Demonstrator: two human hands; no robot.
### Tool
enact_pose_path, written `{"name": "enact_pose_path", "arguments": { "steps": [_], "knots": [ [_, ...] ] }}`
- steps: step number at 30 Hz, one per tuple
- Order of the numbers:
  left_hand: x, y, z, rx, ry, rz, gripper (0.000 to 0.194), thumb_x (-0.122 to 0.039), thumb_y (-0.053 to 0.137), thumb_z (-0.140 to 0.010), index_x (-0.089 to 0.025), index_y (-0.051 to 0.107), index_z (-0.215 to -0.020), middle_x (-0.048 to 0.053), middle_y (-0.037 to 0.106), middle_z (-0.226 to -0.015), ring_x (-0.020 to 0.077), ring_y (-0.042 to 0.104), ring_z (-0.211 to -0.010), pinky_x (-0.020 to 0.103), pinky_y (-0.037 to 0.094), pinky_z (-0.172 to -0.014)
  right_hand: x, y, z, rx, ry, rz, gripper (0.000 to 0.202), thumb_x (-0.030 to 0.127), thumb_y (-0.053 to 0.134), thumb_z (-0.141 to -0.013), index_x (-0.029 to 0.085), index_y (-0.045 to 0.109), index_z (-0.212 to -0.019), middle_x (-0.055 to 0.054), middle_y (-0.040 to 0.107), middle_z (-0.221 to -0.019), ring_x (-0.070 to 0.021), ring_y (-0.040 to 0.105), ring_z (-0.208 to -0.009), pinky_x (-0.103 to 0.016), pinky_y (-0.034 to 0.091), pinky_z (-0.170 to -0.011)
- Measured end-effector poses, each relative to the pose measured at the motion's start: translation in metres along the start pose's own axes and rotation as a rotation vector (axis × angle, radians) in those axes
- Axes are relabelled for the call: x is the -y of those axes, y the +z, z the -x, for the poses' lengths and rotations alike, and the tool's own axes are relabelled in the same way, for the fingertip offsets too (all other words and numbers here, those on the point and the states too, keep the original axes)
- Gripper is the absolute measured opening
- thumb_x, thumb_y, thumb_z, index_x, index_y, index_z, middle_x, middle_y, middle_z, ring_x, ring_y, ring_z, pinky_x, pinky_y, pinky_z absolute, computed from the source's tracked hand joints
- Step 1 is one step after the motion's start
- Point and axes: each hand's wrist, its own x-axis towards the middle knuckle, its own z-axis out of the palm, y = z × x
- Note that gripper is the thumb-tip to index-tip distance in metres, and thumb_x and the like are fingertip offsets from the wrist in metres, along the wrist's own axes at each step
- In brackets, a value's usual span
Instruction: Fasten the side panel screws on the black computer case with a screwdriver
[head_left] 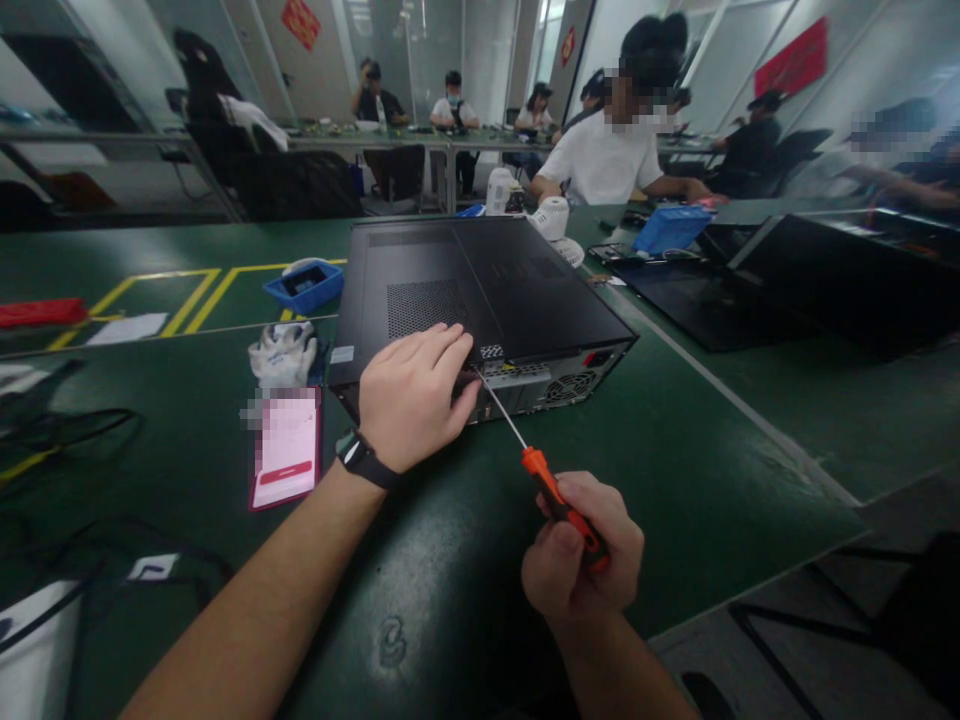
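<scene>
A black desktop computer case (420,260) lies on its side on the green table, its rear panel with a fan grille (571,387) toward me. My left hand (416,390) grips the near edge of the case, fingers over the top and thumb down by the rear panel. Wrapped in the fingers of my right hand (592,545) is an orange and black screwdriver (551,485). Its thin shaft slants up and left to the rear edge, close beside my left thumb. My left fingers partly hide where the tip meets the case.
Left of the case lie a phone with a lit pink screen (287,450), white gloves (283,352) and a blue tray (304,287). Dark cables (67,430) run along the left side. Black panels (705,300) lie at right. A person in a white shirt (607,160) works across the table.
</scene>
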Motion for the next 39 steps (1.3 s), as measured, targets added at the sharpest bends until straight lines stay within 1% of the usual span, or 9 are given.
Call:
{"name": "enact_pose_path", "arguments": {
  "steps": [5,10,12,15,20,24,28,35,39],
  "knots": [
    [0.000,0.000,0.000,0.006,0.003,-0.004,0.043,-0.030,0.063,-0.097,-0.012,0.069,-0.136,0.015,0.072,-0.143,0.0344,0.069,-0.132,0.052,0.056,-0.110,-0.006,-0.005,0.009,-0.006,-0.010,0.090,0.032,0.022,0.059,-0.098,0.017,0.066,-0.128,-0.006,0.070,-0.097,-0.0177,0.070,-0.070,-0.034,0.062,-0.057],
    [0.000,0.000,0.000,0.000,0.004,-0.009,0.042,-0.031,0.062,-0.098,-0.013,0.069,-0.136,0.014,0.073,-0.143,0.0340,0.070,-0.132,0.051,0.056,-0.110,-0.003,-0.005,0.008,0.032,0.031,-0.023,0.035,0.033,0.050,-0.102,0.015,0.065,-0.129,-0.008,0.067,-0.100,-0.0209,0.071,-0.077,-0.039,0.065,-0.062],
    [0.000,0.000,-0.001,0.000,0.002,-0.004,0.042,-0.031,0.062,-0.098,-0.014,0.069,-0.136,0.014,0.072,-0.143,0.0342,0.070,-0.132,0.052,0.056,-0.110,0.000,-0.003,0.003,0.042,0.033,-0.052,0.035,0.031,0.053,-0.100,0.015,0.064,-0.128,-0.008,0.066,-0.099,-0.0209,0.070,-0.077,-0.040,0.063,-0.061],
    [0.000,0.000,-0.001,0.002,0.001,0.003,0.043,-0.031,0.063,-0.098,-0.014,0.069,-0.136,0.015,0.072,-0.143,0.0344,0.069,-0.132,0.052,0.056,-0.110,0.002,-0.002,-0.002,0.045,0.023,-0.007,0.032,0.026,0.055,-0.096,0.017,0.064,-0.125,-0.007,0.066,-0.096,-0.0203,0.068,-0.076,-0.038,0.061,-0.060],
    [0.000,-0.001,0.000,-0.003,0.006,-0.005,0.043,-0.031,0.062,-0.098,-0.013,0.069,-0.136,0.015,0.072,-0.143,0.0340,0.069,-0.132,0.052,0.056,-0.110,-0.004,-0.004,0.002,0.004,-0.020,0.042,0.032,0.020,0.058,-0.096,0.015,0.064,-0.127,-0.006,0.069,-0.096,-0.0181,0.069,-0.073,-0.035,0.062,-0.059],
    [0.000,0.000,0.000,-0.008,0.010,-0.009,0.043,-0.031,0.064,-0.097,-0.012,0.069,-0.136,0.015,0.073,-0.143,0.0338,0.070,-0.132,0.051,0.056,-0.110,-0.007,-0.002,0.006,-0.020,-0.009,-0.004,0.030,0.024,0.053,-0.102,0.014,0.066,-0.126,-0.006,0.069,-0.095,-0.0175,0.070,-0.072,-0.036,0.063,-0.060],
    [0.000,0.000,0.000,-0.007,0.014,-0.020,0.043,-0.031,0.064,-0.097,-0.011,0.069,-0.136,0.014,0.072,-0.143,0.0338,0.070,-0.131,0.051,0.057,-0.109,-0.001,0.001,0.002,-0.004,0.025,-0.062,0.032,0.028,0.056,-0.099,0.016,0.066,-0.126,-0.007,0.067,-0.097,-0.0199,0.069,-0.077,-0.039,0.063,-0.061],
    [0.000,0.000,0.000,-0.025,0.015,-0.011,0.042,-0.030,0.063,-0.098,-0.012,0.070,-0.135,0.015,0.073,-0.142,0.0341,0.071,-0.129,0.051,0.058,-0.107,-0.006,-0.001,0.009,-0.041,0.005,0.002,0.033,0.017,0.060,-0.095,0.015,0.065,-0.128,-0.007,0.069,-0.100,-0.0188,0.071,-0.076,-0.036,0.063,-0.058],
    [0.000,0.001,0.000,-0.027,0.018,-0.014,0.042,-0.030,0.063,-0.097,-0.012,0.070,-0.135,0.014,0.073,-0.141,0.0340,0.071,-0.129,0.051,0.058,-0.107,-0.010,-0.002,0.014,-0.047,0.011,-0.025,0.032,0.021,0.060,-0.097,0.013,0.066,-0.128,-0.007,0.068,-0.099,-0.0197,0.072,-0.077,-0.038,0.065,-0.060]
  ]
}}
